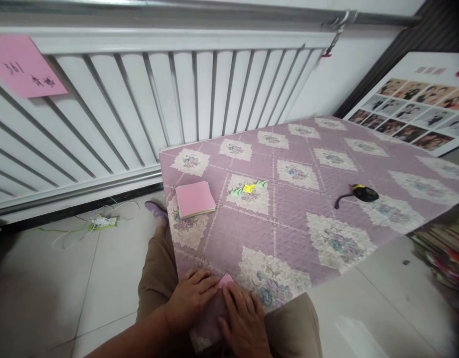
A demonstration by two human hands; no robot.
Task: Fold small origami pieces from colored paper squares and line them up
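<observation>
A small pink paper sheet (pixel 225 281) lies at the near edge of a low table covered in a purple quilted floral cloth (pixel 300 199). My left hand (pixel 190 298) presses flat on its left side with the fingers together. My right hand (pixel 244 320) lies flat over its right side, fingers stretched forward. Most of the sheet is hidden under both hands; only one corner shows. A stack of pink square papers (pixel 195 199) lies further back on the left. Small folded green and yellow paper pieces (pixel 249 188) sit near the middle of the cloth.
A black tape measure with a strap (pixel 359 194) lies to the right. A white radiator (pixel 139 104) with a pink note (pixel 24 67) stands behind. A photo board (pixel 415 104) leans at right. Cords and a tag (pixel 102 222) lie on the tiled floor.
</observation>
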